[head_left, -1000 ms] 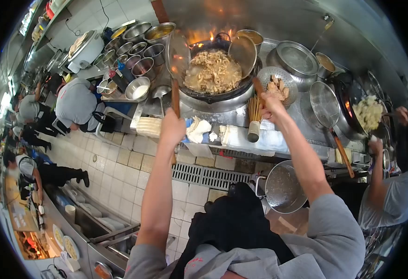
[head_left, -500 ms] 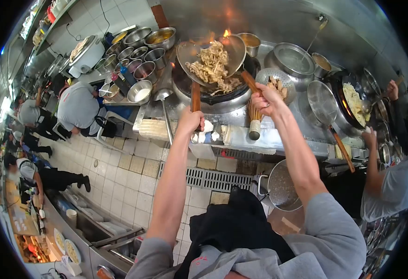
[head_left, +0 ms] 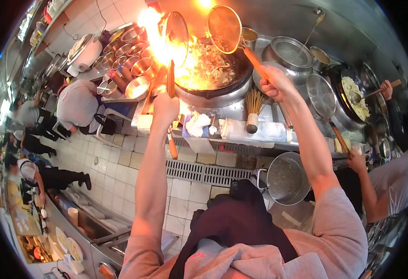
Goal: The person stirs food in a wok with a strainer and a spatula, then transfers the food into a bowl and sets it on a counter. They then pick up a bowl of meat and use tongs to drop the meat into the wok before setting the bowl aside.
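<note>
My left hand is closed round the wooden handle of a round mesh strainer, tipped on edge at the wok's left side. In my right hand is the wooden handle of a second mesh strainer, tilted above the wok's back. Pale strips of what looks like meat lie in the dark wok between them. Tall flames hide the wok's left part and the lower edge of the left strainer.
A bamboo brush stands before the wok. Metal bowls crowd the left. At right, a co-worker's hand holds a ladle over another wok. A large pot is below the counter edge. Other people work at left.
The two strainers, earlier together and holding the meat strips, have swung apart. The strips have dropped into the wok. Flames have flared up high on the left.
</note>
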Motion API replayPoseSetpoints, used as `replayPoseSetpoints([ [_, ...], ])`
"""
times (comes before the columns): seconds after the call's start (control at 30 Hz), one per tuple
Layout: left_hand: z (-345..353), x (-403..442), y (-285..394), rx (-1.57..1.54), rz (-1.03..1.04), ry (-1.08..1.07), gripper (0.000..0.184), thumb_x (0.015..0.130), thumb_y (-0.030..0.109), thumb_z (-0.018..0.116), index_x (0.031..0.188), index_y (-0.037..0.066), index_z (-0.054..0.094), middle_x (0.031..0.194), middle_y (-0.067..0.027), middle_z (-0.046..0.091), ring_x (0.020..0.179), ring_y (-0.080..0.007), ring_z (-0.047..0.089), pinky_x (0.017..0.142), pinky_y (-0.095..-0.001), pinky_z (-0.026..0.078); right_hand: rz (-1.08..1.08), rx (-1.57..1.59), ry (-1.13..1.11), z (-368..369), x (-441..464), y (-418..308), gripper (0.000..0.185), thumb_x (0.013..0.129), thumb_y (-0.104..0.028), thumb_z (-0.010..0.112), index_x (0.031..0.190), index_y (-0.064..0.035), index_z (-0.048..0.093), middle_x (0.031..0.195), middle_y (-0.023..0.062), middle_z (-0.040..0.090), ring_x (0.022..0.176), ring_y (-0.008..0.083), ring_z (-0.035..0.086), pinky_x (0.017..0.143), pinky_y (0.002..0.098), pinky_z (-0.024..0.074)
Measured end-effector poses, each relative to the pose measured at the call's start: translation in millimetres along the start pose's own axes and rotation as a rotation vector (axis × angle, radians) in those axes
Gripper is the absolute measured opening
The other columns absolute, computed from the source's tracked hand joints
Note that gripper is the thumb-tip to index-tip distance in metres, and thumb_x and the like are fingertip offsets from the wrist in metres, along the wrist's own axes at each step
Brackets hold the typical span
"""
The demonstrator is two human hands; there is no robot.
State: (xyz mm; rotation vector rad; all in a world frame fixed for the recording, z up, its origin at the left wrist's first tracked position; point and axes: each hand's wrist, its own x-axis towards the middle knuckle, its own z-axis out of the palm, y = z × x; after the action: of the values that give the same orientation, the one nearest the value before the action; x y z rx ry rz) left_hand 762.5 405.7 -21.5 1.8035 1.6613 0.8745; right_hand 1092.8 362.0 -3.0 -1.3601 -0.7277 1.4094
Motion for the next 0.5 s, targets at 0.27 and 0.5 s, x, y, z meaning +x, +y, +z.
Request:
replayPoseSetpoints([
  [0.27,-23,-10,-12,-0.235,-0.014,-0.036,0.026,0.077,0.002,0.047,0.101,-0.006,0.053,0.063,-0.014,0.057,0.043,-0.0228,0.058,0.042,-0.0357,0.047,0.092,-0.022,-0.086,6,-46,46,0.024,0.096,-0.03,0.047,0.118,-0.0189,0.047,0.066,0.0009,0.043,0.039,0.0027,0.028,0.032,0.0175,0.0157],
  [0.5,-28,-33,-9,-0.3,-0.106,-0.005,0.022,0.079,-0.002,0.049,0.101,-0.003,0.045,0.057,-0.0034,0.048,0.042,-0.0099,0.045,0.034,-0.0265,0.039,0.078,-0.417,-0.122,8,-19,82,0.035,0.096,-0.032,0.047,0.128,-0.0177,0.049,0.065,-0.0007,0.042,0.041,0.005,0.033,0.032,0.0202,0.0222],
])
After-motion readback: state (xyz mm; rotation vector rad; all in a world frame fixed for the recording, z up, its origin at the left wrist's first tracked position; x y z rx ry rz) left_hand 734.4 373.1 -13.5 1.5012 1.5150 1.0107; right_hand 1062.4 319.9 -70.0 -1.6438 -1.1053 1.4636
